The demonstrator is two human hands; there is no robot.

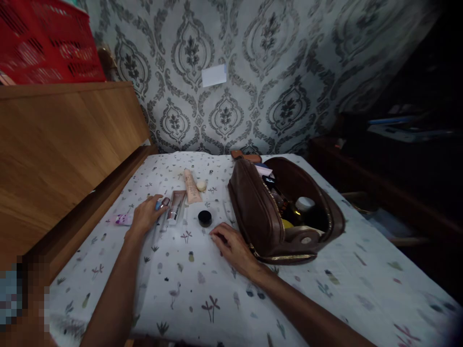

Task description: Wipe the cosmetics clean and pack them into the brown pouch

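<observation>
My left hand [145, 215] is closed with its fingertips on a small blue bottle [162, 204] that has a shiny brownish-pink end. Just right of it lies a clear-and-silver tube [176, 207]. A purple-and-white tube [123, 220] rests on the other side of that hand. My right hand [233, 247] is low over the cloth, fingers loosely bent and apart, holding nothing I can see. Near its fingertips sits a small black-lidded jar [205, 218]. Close to its right stands a brown cosmetic bag [257, 207], unzipped, with several items inside, including a white-lidded container [305, 204].
A peach tube [192, 186] and a small cream-coloured round jar [201, 185] lie farther back on the patterned cloth [195, 289]. Behind the bag is a brown leather piece [246, 156]. A wooden cabinet [72, 125] bearing a red basket [50, 43] borders the left; patterned wallpaper [224, 38] backs the table.
</observation>
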